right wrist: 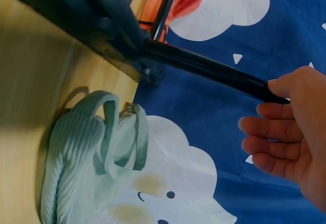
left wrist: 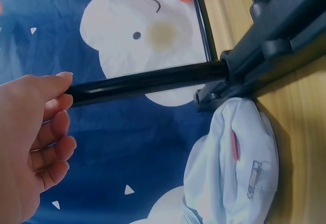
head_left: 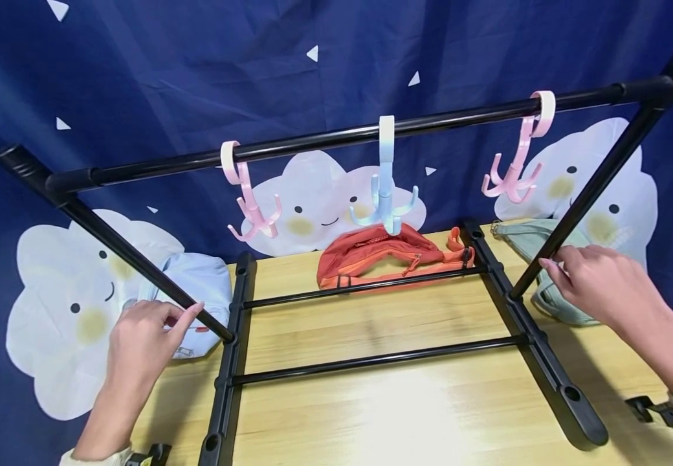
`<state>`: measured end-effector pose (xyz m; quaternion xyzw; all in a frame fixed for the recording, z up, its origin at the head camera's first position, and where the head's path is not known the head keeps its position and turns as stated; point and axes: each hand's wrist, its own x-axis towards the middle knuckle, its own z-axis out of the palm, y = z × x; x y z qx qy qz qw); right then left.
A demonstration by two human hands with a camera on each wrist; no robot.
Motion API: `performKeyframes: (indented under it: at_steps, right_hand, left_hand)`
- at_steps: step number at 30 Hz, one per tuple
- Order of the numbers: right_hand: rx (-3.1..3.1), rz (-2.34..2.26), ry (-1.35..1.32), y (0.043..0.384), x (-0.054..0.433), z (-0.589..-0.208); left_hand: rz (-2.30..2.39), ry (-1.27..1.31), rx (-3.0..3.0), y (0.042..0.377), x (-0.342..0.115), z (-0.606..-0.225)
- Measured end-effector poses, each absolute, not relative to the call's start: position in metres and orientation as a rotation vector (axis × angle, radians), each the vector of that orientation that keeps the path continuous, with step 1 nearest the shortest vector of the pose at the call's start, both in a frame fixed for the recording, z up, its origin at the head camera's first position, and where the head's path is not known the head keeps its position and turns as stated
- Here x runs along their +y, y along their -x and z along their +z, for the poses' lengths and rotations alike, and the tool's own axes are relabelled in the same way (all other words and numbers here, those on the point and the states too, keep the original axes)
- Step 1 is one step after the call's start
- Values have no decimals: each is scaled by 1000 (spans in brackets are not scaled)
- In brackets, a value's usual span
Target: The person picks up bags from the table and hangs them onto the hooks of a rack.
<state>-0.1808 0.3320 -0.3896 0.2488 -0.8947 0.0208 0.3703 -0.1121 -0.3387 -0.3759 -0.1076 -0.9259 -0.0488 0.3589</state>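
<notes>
A black rack (head_left: 313,142) stands on the wooden table, its top bar carrying hanging hooks. My left hand (head_left: 141,340) pinches the left upright post (left wrist: 153,80) between thumb and index finger, the other fingers curled beside it. The right upright post (right wrist: 214,70) is gripped the same way by my right hand (head_left: 610,288). From the bar hang a pink four-prong hook (head_left: 253,210) at left, a light blue hook (head_left: 386,200) in the middle and another pink hook (head_left: 511,181) at right.
Behind the rack's lower bars lies a red-orange waist bag (head_left: 365,252). A pale blue bag (head_left: 199,291) sits past the left foot rail, a green corduroy bag (right wrist: 76,152) past the right one. A navy curtain (head_left: 197,65) with cloud prints hangs behind the table (head_left: 325,330).
</notes>
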Motion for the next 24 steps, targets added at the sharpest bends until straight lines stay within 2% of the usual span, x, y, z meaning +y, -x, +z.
performKeyframes:
  at_steps: [9,24]
  right_hand:
    - [-2248,58,-697,179,325,-384]
    - [-2256,168,-820,179,300,-380]
  left_hand:
    - [-178,293,-2428,109,-324,-369]
    - [-167,501,-2341,116,-298,-367]
